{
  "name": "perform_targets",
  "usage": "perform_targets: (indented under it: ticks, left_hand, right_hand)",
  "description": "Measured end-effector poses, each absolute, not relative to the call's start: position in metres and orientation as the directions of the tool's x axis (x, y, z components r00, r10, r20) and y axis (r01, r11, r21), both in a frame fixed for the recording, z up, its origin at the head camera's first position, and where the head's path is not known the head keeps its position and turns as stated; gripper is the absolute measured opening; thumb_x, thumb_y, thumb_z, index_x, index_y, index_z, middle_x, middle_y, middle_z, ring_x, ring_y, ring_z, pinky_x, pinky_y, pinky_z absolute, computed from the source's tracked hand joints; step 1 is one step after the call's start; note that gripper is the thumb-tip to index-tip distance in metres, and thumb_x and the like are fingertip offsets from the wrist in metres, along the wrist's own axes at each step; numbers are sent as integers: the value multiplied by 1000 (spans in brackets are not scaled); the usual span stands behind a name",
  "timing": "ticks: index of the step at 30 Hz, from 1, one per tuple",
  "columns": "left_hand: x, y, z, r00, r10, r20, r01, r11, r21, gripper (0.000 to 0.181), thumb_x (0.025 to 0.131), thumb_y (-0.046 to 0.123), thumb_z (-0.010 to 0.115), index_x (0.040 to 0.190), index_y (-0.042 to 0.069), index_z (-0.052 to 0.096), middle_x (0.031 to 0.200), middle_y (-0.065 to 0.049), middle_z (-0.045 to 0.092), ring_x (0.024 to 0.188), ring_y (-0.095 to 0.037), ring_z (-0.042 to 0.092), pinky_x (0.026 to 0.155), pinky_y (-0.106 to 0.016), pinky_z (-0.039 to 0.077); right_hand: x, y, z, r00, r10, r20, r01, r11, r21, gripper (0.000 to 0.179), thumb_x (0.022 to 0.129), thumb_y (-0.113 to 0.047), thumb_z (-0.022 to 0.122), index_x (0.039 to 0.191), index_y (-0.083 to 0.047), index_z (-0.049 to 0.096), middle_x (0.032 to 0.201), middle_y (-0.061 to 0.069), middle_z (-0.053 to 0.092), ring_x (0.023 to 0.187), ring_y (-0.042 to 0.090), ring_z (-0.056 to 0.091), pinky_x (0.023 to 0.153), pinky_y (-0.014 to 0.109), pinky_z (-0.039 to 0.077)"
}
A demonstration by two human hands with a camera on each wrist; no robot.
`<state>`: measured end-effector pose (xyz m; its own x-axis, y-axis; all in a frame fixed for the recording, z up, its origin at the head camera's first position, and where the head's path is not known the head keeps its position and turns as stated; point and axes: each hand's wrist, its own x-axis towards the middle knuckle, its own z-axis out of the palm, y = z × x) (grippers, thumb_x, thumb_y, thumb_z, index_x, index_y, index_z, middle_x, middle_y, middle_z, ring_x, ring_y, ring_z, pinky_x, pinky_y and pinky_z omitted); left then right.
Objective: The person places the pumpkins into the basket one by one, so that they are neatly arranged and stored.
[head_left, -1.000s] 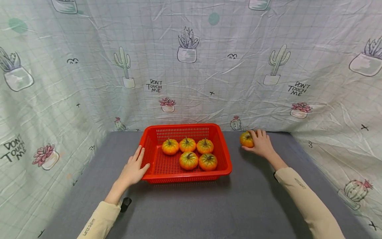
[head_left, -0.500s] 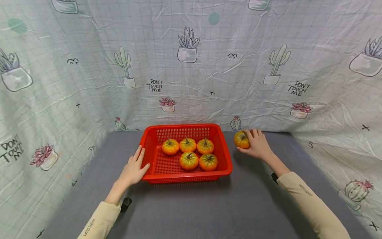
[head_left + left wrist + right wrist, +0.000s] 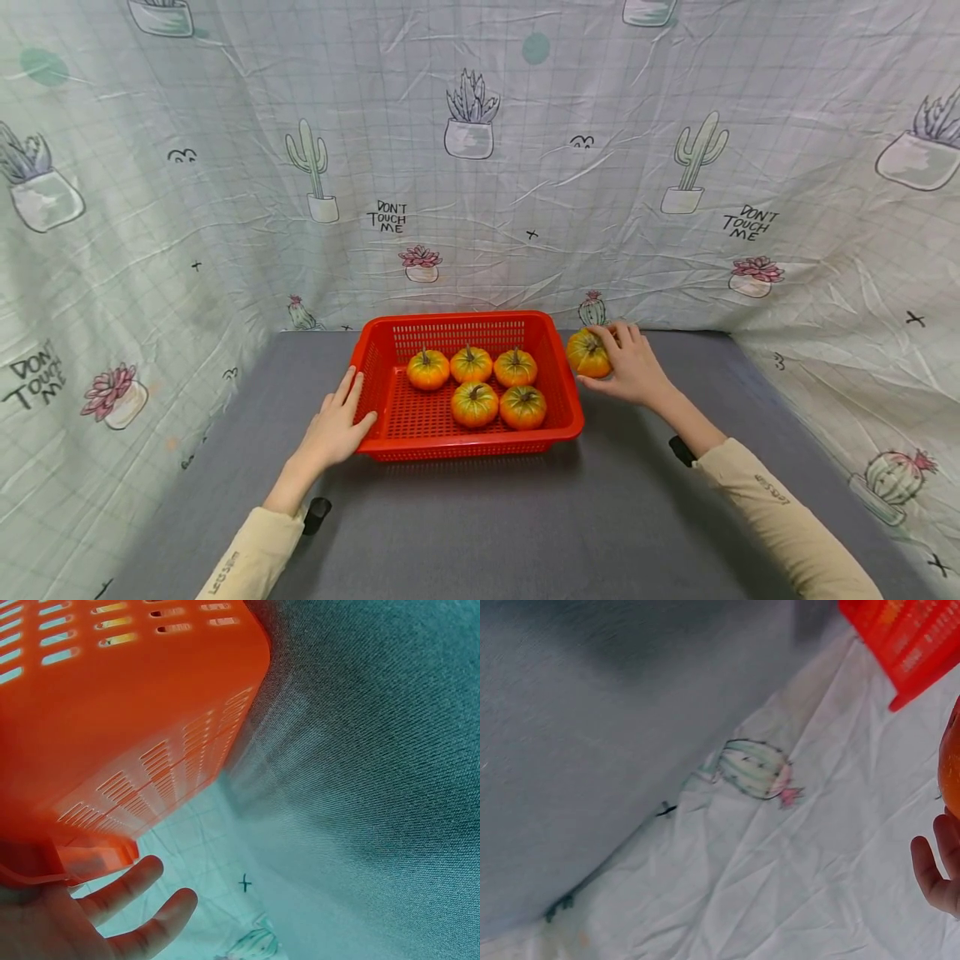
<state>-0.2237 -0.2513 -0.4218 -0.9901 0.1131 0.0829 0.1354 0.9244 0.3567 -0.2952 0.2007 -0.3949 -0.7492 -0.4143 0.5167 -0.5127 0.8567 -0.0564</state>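
A small orange-and-green pumpkin (image 3: 587, 354) is gripped by my right hand (image 3: 628, 367), just beyond the right rim of a red plastic basket (image 3: 465, 444). In the right wrist view the same pumpkin (image 3: 951, 769) shows only in part at the right edge, apart from the basket's corner (image 3: 911, 645). My left hand (image 3: 337, 419) rests on the basket's left rim with its fingers straight and spread. From the left wrist, those fingers (image 3: 154, 926) extend past the rim. Several like pumpkins (image 3: 474, 404) sit in the basket, stems up, in two rows toward its middle and right.
The basket stands on a dark grey cloth-covered table (image 3: 480, 533). A pale curtain (image 3: 525, 183) printed with cacti and lettering hangs behind and along both sides. Bare basket floor (image 3: 408, 417) shows at the front left.
My right hand has carried the pumpkin leftward from the table's right side to the basket's right rim. The left hand, the basket and the pumpkins in it stay put.
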Motion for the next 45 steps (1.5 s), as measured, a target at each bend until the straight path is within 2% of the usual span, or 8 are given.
perform_targets:
  ticks: [11, 21, 32, 45]
  left_hand:
    - [-223, -251, -420, -990, 113, 88, 138, 923, 359, 69, 88, 32, 46, 143, 3, 15, 150, -16, 7, 120, -50, 30, 86, -64, 33]
    - [-223, -250, -421, -989, 120, 85, 142, 923, 357, 69, 88, 32, 46, 143, 2, 15, 150, -16, 7, 120, -52, 29, 88, -65, 31]
    - [-223, -251, -422, -992, 107, 73, 126, 924, 361, 69, 88, 32, 45, 143, 4, 14, 151, -14, 5, 122, -51, 26, 89, -65, 29]
    - [-223, -251, -423, -991, 104, 82, 127, 920, 370, 69, 88, 32, 46, 143, 4, 15, 151, -13, 5, 123, -52, 26, 90, -66, 28]
  right_hand:
    - [-281, 172, -391, -690, -491, 532, -601, 798, -44, 74, 65, -49, 69, 125, -13, 44, 103, 13, 44, 89, 25, 39, 69, 39, 36]
    - [-263, 139, -397, -734, -494, 466, -597, 796, -98, 75, 70, -51, 65, 131, -14, 40, 111, 12, 43, 94, 24, 38, 73, 36, 35]
    - [-255, 106, -406, -711, -514, 480, -635, 763, -123, 76, 69, -51, 66, 132, -15, 41, 111, 9, 44, 94, 21, 38, 72, 33, 35]
    - [-254, 64, -413, -736, -501, 456, -628, 756, -183, 76, 71, -55, 62, 133, -19, 37, 117, 10, 43, 105, 23, 39, 82, 39, 40]
